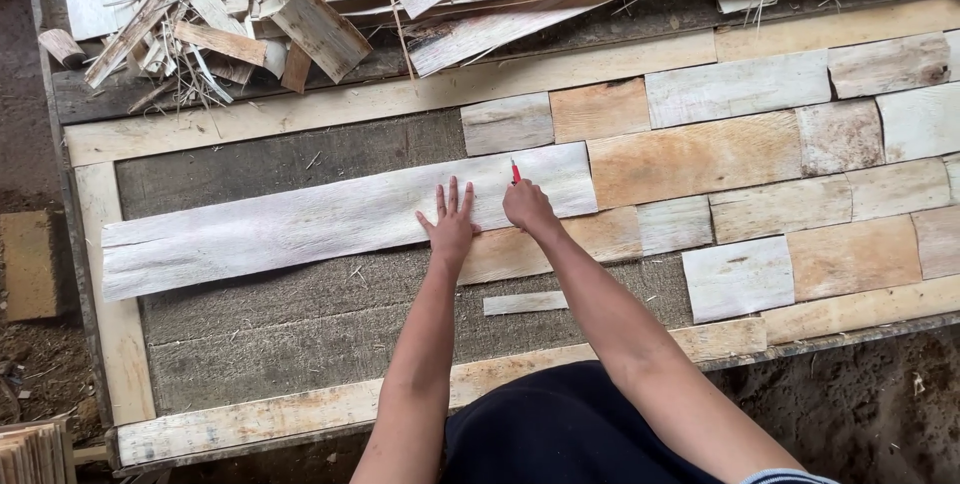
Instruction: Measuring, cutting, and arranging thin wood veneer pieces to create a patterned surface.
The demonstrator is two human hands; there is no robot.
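Holding: long pale wood veneer strip (330,221) is pressed flat by the spread left hand (452,227), mid-table.
Cutting: small red-handled knife (515,171) is pinched in the right hand (527,207); best drawn straight, strip kept still.

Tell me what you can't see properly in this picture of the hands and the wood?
- Red tool, head view: only its tip shows; the right hand covers the rest, so its kind is unclear.
- Long pale strip: the left hand hides part of it.
- Patchwork of wood pieces: cut off by the right edge.
- Scrap pile: cut off by the top edge.
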